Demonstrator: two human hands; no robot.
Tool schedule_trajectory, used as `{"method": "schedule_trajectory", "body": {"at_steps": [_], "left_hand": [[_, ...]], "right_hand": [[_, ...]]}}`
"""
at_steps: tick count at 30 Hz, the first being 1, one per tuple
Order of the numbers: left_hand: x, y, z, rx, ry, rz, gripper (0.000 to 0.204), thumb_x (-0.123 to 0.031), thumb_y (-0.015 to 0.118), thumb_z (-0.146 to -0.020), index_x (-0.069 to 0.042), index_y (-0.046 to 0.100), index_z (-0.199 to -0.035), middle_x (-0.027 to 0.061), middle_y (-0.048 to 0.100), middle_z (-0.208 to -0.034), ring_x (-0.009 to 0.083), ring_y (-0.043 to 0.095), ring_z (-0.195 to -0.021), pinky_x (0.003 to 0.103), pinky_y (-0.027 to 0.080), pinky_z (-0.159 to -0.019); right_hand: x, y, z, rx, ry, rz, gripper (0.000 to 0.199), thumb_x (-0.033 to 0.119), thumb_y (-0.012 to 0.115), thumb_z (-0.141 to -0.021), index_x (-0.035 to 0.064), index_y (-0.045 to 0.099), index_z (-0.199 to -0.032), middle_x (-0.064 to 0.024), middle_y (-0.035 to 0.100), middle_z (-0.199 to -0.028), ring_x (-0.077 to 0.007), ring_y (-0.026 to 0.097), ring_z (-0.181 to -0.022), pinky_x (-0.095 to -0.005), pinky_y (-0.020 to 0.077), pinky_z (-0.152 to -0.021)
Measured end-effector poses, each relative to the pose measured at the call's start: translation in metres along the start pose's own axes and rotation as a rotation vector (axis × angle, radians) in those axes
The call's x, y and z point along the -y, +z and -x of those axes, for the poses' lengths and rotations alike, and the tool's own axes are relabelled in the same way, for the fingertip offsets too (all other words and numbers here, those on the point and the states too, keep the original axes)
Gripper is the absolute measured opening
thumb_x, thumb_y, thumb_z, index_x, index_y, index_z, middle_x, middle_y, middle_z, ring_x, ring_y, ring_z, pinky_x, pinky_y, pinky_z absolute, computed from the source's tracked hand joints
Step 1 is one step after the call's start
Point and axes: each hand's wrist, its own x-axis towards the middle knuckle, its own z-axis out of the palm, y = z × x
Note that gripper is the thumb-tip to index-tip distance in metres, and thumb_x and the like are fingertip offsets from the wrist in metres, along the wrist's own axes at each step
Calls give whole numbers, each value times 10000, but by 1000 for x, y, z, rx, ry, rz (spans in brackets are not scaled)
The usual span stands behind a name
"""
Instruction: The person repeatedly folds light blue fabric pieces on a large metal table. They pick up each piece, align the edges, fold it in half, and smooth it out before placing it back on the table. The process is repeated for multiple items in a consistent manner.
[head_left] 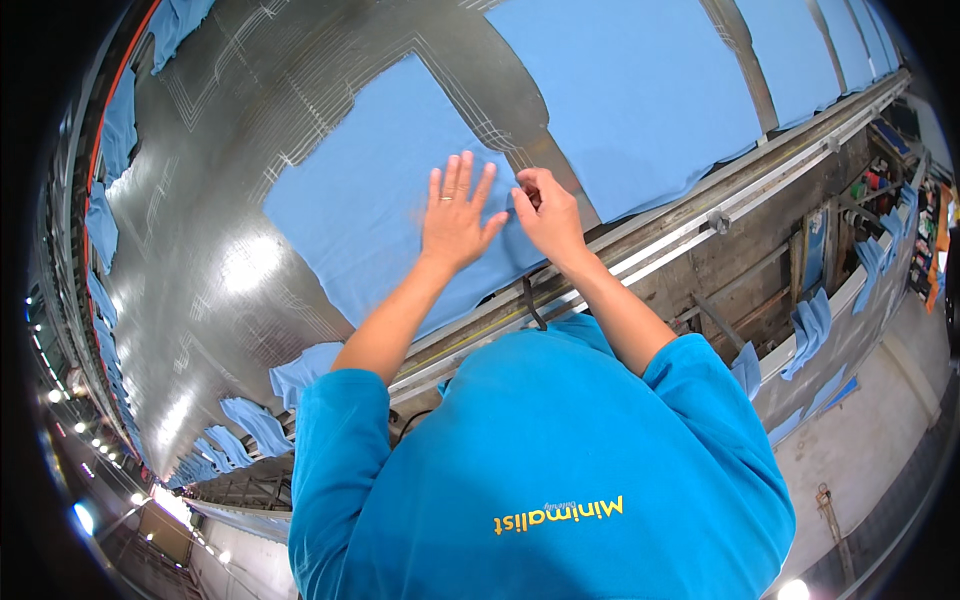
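Note:
A light-blue fabric panel (350, 190) lies spread on the dark metal table (220, 190) in front of me. My left hand (458, 220) rests on it, palm down, with fingers stretched out; a ring shows on one finger. Close by on the right, my right hand (550, 215) is at the panel's right edge, its fingers curled in toward the thumb. Whatever may be between those fingertips is hidden. Most of the panel lies flat, its near side reaching the table's rail.
Another blue fabric panel (630, 100) lies to the right, with several more beyond it. A metal rail (690, 235) runs along the near table edge. Blue cloth pieces (255, 425) hang over the edge at left. White outlines mark the tabletop.

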Motion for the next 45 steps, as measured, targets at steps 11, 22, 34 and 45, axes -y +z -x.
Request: {"method": "schedule_trajectory", "body": {"at_steps": [11,22,34,45], "left_hand": [[17,1,-17,-65,7,-97,735,-564,527,-1023,-176,382,-1630,196,261,-1711,370,237,-1584,570,167,-1280],[-104,45,75,165,271,301,640,-492,552,-1037,-98,504,-1540,200,383,-1644,340,304,-1561,531,207,-1285],[51,-65,210,-634,-938,443,390,-308,700,-982,-39,693,-1264,175,703,-1213,318,689,-1103,430,534,-970],[125,-78,235,-337,-1331,475,386,-328,793,-914,-4,712,-1107,109,752,-929,217,708,-833,352,560,-788]], "right_hand": [[-30,-65,91,311,289,126,238,225,737,-946,0,729,-1026,-106,684,-769,-173,611,-681,-352,492,-645],[-24,-66,63,165,-67,279,222,168,694,-969,-6,712,-1105,-151,745,-947,-249,711,-823,-377,564,-749],[6,109,-79,102,-891,805,714,490,546,-1047,33,411,-1578,-273,304,-1667,-435,273,-1557,-563,194,-1272],[48,272,-9,373,-1071,730,779,561,520,-1027,29,399,-1584,-224,327,-1673,-385,268,-1572,-560,190,-1279]]}}
